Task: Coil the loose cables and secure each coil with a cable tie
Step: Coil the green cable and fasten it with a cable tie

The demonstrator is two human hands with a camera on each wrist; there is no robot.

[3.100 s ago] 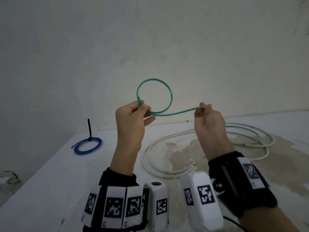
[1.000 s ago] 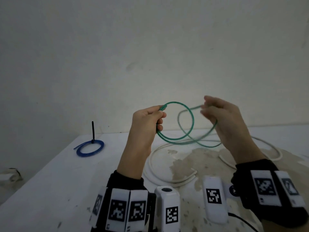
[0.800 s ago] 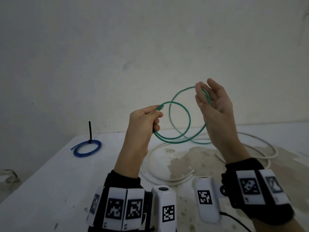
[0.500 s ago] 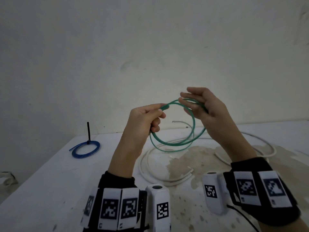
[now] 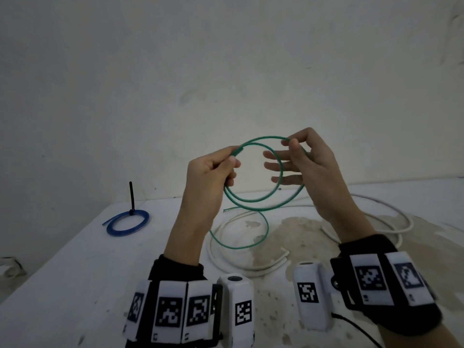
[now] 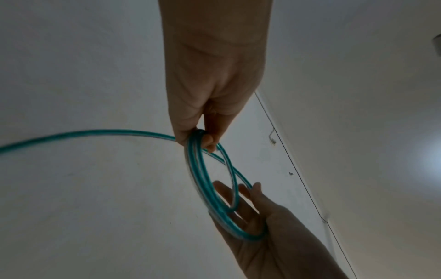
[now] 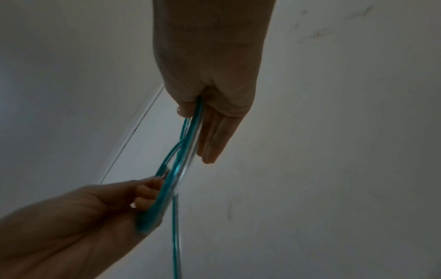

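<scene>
We hold the green cable [image 5: 253,197] coiled in the air above the bench [image 5: 75,272]: our left hand [image 5: 208,169] pinches the loops' left side, our right hand [image 5: 308,164] pinches the right side between thumb and forefinger, other fingers straight. Its loose tail hangs toward the white cable [image 5: 251,268].

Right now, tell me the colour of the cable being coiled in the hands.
Green cable; clearest in the head view.

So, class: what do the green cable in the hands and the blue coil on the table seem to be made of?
Green cable: probably wire in glossy, slightly translucent plastic sheath; wrist views show pale highlights along it, and it springs into smooth loops.
Blue coil: likely similar plastic-sheathed cable, smooth; too small to say more.
</scene>
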